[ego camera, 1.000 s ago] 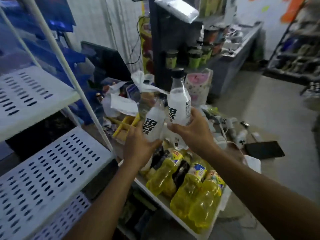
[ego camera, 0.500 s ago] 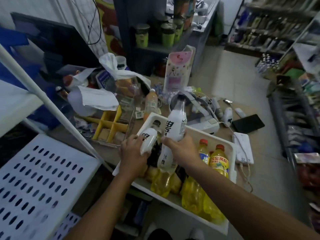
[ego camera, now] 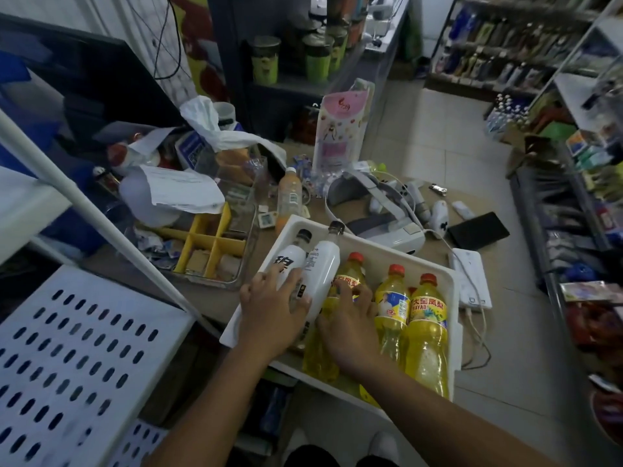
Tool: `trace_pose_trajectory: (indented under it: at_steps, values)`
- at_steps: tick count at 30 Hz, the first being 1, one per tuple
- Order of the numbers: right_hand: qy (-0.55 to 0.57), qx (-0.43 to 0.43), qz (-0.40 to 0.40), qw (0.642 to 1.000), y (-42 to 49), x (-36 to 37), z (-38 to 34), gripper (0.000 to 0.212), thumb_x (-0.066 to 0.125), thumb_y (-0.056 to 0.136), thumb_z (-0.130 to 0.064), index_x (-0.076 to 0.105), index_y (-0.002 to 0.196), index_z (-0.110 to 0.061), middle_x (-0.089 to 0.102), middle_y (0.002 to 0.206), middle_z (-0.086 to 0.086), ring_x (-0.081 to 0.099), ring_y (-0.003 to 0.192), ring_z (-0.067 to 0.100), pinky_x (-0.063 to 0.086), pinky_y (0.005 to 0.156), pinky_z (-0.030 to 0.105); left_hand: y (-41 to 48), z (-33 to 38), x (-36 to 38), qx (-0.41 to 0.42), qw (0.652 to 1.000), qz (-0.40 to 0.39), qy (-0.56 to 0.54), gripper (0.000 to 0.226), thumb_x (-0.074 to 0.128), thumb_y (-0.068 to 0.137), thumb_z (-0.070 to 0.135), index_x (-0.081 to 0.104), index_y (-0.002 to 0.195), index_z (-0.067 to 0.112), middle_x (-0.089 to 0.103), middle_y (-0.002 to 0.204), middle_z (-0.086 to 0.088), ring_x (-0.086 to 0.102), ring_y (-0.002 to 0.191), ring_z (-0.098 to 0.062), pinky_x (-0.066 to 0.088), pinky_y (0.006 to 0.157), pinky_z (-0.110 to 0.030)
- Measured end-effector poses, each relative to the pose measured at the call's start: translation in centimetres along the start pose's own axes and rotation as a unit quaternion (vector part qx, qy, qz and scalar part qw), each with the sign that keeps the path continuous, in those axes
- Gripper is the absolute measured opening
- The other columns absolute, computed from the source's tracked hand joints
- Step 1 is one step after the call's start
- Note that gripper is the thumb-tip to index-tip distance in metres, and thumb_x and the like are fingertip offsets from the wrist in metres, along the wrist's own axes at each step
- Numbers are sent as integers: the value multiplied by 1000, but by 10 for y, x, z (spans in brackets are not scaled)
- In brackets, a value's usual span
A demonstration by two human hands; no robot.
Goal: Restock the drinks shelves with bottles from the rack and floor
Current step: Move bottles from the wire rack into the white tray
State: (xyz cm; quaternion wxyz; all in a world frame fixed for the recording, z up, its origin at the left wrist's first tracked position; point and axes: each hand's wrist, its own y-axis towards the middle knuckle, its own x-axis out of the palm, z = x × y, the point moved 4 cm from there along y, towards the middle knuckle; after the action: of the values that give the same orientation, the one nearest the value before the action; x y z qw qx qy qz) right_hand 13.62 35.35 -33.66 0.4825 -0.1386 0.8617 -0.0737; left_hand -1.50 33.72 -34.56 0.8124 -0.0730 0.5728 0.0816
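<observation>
Two white bottles with black caps, one on the left [ego camera: 289, 256] and one on the right [ego camera: 323, 264], lie side by side in the far left corner of a white tray [ego camera: 397, 252]. My left hand [ego camera: 269, 310] lies over their lower halves, its fingers curled across both. Several yellow drink bottles with red caps [ego camera: 426, 318] fill the rest of the tray. My right hand [ego camera: 347, 328] grips one yellow bottle [ego camera: 349, 269] next to the white ones, thumb on one side and fingers on the other.
A white perforated shelf [ego camera: 67, 348] and its slanted white post [ego camera: 101, 217] stand to the left. The counter beyond the tray holds a yellow divider box [ego camera: 215, 244], an orange bottle [ego camera: 289, 197], papers, a headset [ego camera: 381, 217] and cables. Stocked store shelves [ego camera: 573, 163] line the right.
Both hands came down from chest height, carrying the two white bottles into the tray. My right hand let go of its white bottle and took hold of a yellow one.
</observation>
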Motion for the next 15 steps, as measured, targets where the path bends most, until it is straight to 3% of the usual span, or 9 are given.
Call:
trace_pose_trajectory:
  at_steps: [2,5,10,12,15]
  values:
    - [-30,-22,0,999,-1,1,4,69,56,94,-38,21,152,-29,8,155,9,19,141,36,27,115,45,-3,4,0,38,998,-12,42,56,23,98,54,14,152,41,15,162,5,16,144,-28,10,113,-52]
    - [-40,-45,14,998,-2,-1,8,68,53,95,-34,20,154,-27,7,160,7,10,148,33,16,120,43,-13,13,2,79,992,-25,97,58,14,98,51,4,154,37,22,161,7,15,147,-29,2,112,-56]
    - [-51,-69,16,996,-3,-4,16,67,52,95,-32,22,155,-23,17,162,9,13,149,30,13,122,41,-41,26,3,79,987,-23,135,54,36,96,44,40,148,27,53,144,0,41,138,-27,11,108,-56]
    - [-61,-82,9,995,-4,-5,19,66,52,95,-33,23,154,-24,19,162,9,15,149,31,13,121,42,-48,24,5,51,990,-31,131,51,36,99,43,38,149,29,48,148,1,38,140,-27,14,109,-56]
    - [-84,-117,4,990,-3,-13,20,63,53,95,-34,27,152,-25,19,161,10,16,148,32,14,121,44,-45,26,6,22,993,-51,105,48,24,102,49,27,149,38,26,159,6,22,145,-24,10,111,-53]
